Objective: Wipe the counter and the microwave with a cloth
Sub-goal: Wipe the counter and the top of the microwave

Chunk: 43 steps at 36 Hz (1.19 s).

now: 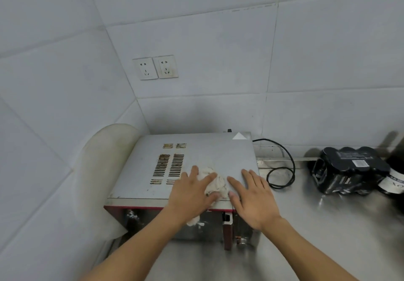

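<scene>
A white rounded casing (102,160) stands in the wall corner, touching the left side of the microwave (214,149). Two wall sockets (155,67) sit on the tiles above. The microwave rests on the steel counter (328,226), its vent slots (169,165) on the left half of the top panel.

- Left hand (190,195): fingers spread and straight, pressing the cloth (215,184) flat onto the top panel near the front edge. One end of the cloth hangs over the door below the wrist.
- Right hand (251,197): flat and released on the top panel, just beside the cloth; the thumb possibly touches it.

A black cable (286,156) loops on the counter right of the microwave. Further right lie a black pack of cans (349,169) and a dark bottle (393,182).
</scene>
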Available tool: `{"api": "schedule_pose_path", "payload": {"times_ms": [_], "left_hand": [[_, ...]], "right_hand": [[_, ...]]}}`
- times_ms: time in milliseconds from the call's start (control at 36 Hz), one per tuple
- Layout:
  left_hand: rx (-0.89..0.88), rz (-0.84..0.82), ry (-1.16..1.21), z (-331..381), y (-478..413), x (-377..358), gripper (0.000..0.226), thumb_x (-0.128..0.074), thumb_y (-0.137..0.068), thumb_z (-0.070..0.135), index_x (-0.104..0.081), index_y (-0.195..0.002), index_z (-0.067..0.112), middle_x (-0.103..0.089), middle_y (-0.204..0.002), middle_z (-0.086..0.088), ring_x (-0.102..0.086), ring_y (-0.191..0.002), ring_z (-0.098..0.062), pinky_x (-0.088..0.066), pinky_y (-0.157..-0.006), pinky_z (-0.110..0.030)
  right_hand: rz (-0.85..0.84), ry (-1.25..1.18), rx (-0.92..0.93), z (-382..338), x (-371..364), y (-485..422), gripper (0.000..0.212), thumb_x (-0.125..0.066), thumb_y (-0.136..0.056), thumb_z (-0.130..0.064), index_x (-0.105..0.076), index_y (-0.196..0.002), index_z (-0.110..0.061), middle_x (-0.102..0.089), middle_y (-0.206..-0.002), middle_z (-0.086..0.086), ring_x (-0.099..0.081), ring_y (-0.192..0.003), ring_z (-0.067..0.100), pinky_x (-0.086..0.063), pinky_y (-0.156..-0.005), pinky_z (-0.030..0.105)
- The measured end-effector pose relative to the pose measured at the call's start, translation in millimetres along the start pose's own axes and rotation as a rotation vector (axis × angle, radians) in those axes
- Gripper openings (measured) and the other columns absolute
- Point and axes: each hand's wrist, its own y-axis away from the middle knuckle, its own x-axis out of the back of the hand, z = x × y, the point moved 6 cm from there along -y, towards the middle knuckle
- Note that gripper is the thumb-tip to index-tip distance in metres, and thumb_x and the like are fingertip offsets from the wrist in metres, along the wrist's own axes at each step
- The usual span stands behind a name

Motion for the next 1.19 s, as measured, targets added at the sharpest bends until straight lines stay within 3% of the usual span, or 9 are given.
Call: {"api": "schedule_pose_path", "payload": {"times_ms": [139, 278, 472, 667, 806, 917, 1028, 1111, 1194], "left_hand": [[0.172, 0.036, 0.124, -4, -37, 3, 0.059, -0.039, -0.103, 0.064, -0.024, -0.157, 0.048, -0.028, -0.152, -0.011, -0.048, -0.123, -0.034, -0.051, -0.090, -0.042], [0.047, -0.002, 0.006, 3, -45, 6, 0.046, -0.033, -0.108, 0.053, -0.025, -0.154, 0.049, -0.026, -0.154, -0.017, -0.054, -0.115, -0.040, -0.054, -0.089, -0.043], [-0.037, -0.014, 0.128, -13, -5, -2, 0.042, -0.037, -0.103, 0.064, -0.038, -0.144, 0.053, -0.031, -0.139, -0.004, -0.063, -0.098, -0.023, -0.057, -0.085, -0.035], [0.095, 0.016, 0.167, -16, -44, 3, 0.040, -0.038, -0.105, 0.059, -0.043, -0.144, 0.050, -0.033, -0.142, -0.009, -0.063, -0.103, -0.028, -0.058, -0.088, -0.039], [-0.095, 0.068, 0.163, -6, 1, 2, 0.042, -0.040, -0.103, 0.064, -0.047, -0.142, 0.050, -0.034, -0.138, -0.003, -0.058, -0.108, -0.023, -0.057, -0.087, -0.037], [-0.189, 0.077, 0.222, -14, 48, -12, 0.047, -0.034, -0.098, 0.072, -0.047, -0.139, 0.053, -0.033, -0.140, 0.002, -0.056, -0.107, -0.014, -0.054, -0.083, -0.026], [-0.150, 0.070, 0.226, -23, 43, -12, 0.046, -0.037, -0.098, 0.074, -0.045, -0.140, 0.057, -0.029, -0.140, 0.007, -0.054, -0.103, -0.009, -0.050, -0.082, -0.020], [0.004, 0.078, 0.240, -24, 29, -6, 0.043, -0.039, -0.099, 0.070, -0.044, -0.141, 0.057, -0.031, -0.136, 0.007, -0.056, -0.096, -0.011, -0.055, -0.085, -0.029], [0.102, 0.087, 0.222, -17, 27, -4, 0.042, -0.042, -0.102, 0.065, -0.045, -0.142, 0.054, -0.032, -0.135, 0.002, -0.059, -0.106, -0.017, -0.056, -0.089, -0.032]], "right_hand": [[-0.011, -0.007, -0.013, 0, 2, 0, 0.059, -0.021, -0.102, -0.060, -0.042, -0.153, -0.039, -0.041, -0.160, 0.013, -0.032, -0.151, 0.035, -0.025, -0.123, 0.049], [-0.005, -0.024, -0.010, 2, 2, 1, 0.056, -0.027, -0.102, -0.060, -0.046, -0.151, -0.040, -0.044, -0.158, 0.012, -0.035, -0.149, 0.035, -0.028, -0.121, 0.049], [-0.019, -0.066, -0.004, 2, 3, 0, 0.059, -0.022, -0.102, -0.061, -0.037, -0.155, -0.041, -0.034, -0.164, 0.011, -0.025, -0.154, 0.033, -0.019, -0.124, 0.048], [-0.034, -0.066, -0.012, 2, 4, 1, 0.061, -0.018, -0.101, -0.062, -0.034, -0.157, -0.043, -0.029, -0.166, 0.010, -0.019, -0.155, 0.032, -0.015, -0.126, 0.046], [-0.036, -0.070, -0.019, 3, 3, 3, 0.063, -0.016, -0.099, -0.063, -0.031, -0.157, -0.044, -0.027, -0.167, 0.009, -0.017, -0.156, 0.031, -0.014, -0.126, 0.045], [-0.014, -0.079, -0.016, 4, 3, 1, 0.059, -0.023, -0.101, -0.061, -0.037, -0.154, -0.042, -0.033, -0.164, 0.010, -0.023, -0.154, 0.033, -0.017, -0.125, 0.046], [-0.023, -0.079, -0.017, 3, 3, 1, 0.057, -0.024, -0.102, -0.061, -0.034, -0.156, -0.043, -0.030, -0.166, 0.009, -0.020, -0.156, 0.031, -0.015, -0.126, 0.045], [-0.015, -0.073, -0.020, 2, 5, 0, 0.058, -0.023, -0.101, -0.061, -0.035, -0.156, -0.043, -0.032, -0.165, 0.009, -0.021, -0.155, 0.031, -0.016, -0.125, 0.045], [-0.022, -0.072, -0.024, 2, 4, 2, 0.058, -0.023, -0.102, -0.060, -0.034, -0.156, -0.043, -0.031, -0.165, 0.009, -0.020, -0.156, 0.030, -0.016, -0.125, 0.046]]}}
